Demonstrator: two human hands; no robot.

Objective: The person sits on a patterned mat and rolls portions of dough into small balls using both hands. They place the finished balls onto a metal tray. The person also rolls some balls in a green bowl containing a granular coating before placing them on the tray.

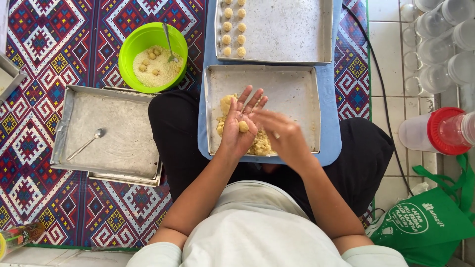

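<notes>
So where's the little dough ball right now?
In the head view, the dough ball sits on the open left hand, near the middle, with the right hand beside it, above the dough pile in the near tray.

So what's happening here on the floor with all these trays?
A person sits on a patterned mat, rolling a small piece of dough between the open left hand and the right hand. This happens over a metal tray on their lap that holds a dough lump. Finished balls sit in rows on the far tray. A green bowl of crumbs holds more balls and a spoon.
</notes>
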